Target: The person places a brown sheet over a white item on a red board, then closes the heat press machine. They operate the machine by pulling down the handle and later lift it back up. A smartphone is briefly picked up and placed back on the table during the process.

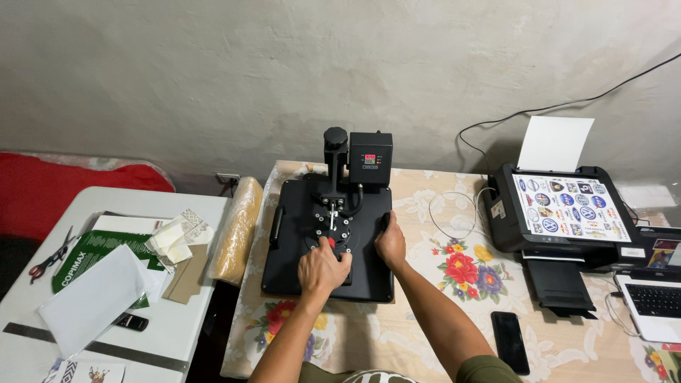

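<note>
A black heat press (327,237) sits on the counter (425,326), which is covered by a floral cloth, its top plate lowered and its control box (370,159) standing at the rear. The left hand (323,269) rests on the front centre of the top plate, fingers closed around the red-tipped handle (331,242). The right hand (391,245) lies on the plate's right edge, fingers curled over the rim and gripping it. A black phone (510,342) lies flat near the right forearm. A printer (557,216) stands right of the press, a sheet of round stickers (570,206) on its lid. A laptop (656,301) sits at the far right. Scissors (50,259) and loose papers (99,298) lie on a separate white table (42,284) to the left.
</note>
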